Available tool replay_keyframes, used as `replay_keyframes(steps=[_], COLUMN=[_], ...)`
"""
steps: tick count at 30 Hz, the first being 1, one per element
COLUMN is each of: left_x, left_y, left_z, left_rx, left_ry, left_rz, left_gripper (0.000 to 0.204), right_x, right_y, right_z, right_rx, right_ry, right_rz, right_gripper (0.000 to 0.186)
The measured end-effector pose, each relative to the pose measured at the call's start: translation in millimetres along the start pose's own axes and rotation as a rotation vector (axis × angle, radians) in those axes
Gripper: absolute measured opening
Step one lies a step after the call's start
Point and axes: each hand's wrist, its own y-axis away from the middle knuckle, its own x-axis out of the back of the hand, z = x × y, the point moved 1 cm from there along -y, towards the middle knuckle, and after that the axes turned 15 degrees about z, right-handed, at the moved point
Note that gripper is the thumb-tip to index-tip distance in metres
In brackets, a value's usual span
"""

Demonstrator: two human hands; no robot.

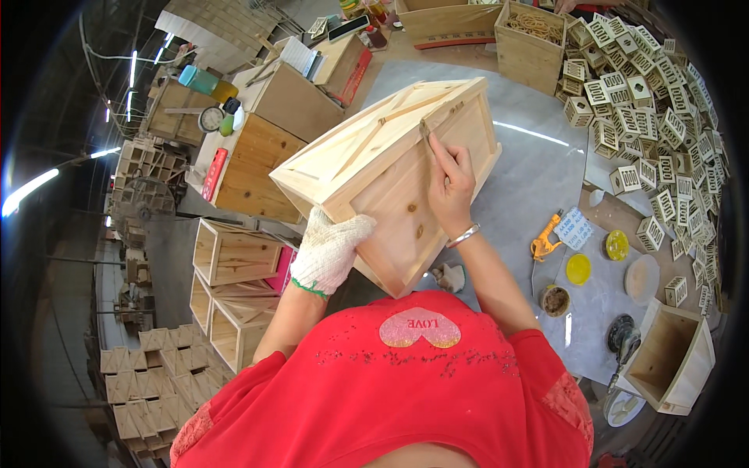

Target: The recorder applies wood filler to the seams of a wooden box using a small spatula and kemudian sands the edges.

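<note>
A pale wooden box [398, 175] with cross-braced trim is tilted above the grey worktop [507, 187]. My left hand [328, 248], in a white knitted glove with a green cuff, grips the box's near left corner. My right hand [452, 187] is bare, with a bangle at the wrist. Its fingers close on a thin brown strip-like tool [424, 131], whose kind I cannot make out. The tool's tip meets the box's upper edge, and the index finger points along it. A crumpled white glove [450, 277] lies below the box.
At right lie an orange tool [545, 238], a handwritten card [574, 228], a yellow lid [578, 269], a tin of brown paste [555, 300], a black sander [622, 337] and another wooden box [669, 355]. Slotted wooden blocks [626, 125] pile up beyond. Open wooden boxes [238, 253] stand left.
</note>
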Motion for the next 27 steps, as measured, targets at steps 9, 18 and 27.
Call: replay_keyframes(steps=[9, 18, 27], left_x=[2.4, 5.6, -13.6], left_y=[-0.2, 3.5, 13.8], left_z=[-2.4, -9.1, 4.1], left_rx=[-0.018, -0.05, -0.121], left_ry=[-0.016, -0.131, -0.365], left_rz=[0.001, 0.036, -0.009], left_gripper=[0.061, 0.055, 0.052], right_x=[11.8, 41.7, 44.6], right_y=[-30.9, -70.0, -128.9], right_z=[-13.5, -46.6, -18.8], right_rx=[-0.112, 0.014, 0.238], right_ry=[0.002, 0.091, 0.194], right_rz=[0.001, -0.475, -0.619], right_gripper=[0.032, 0.032, 0.025])
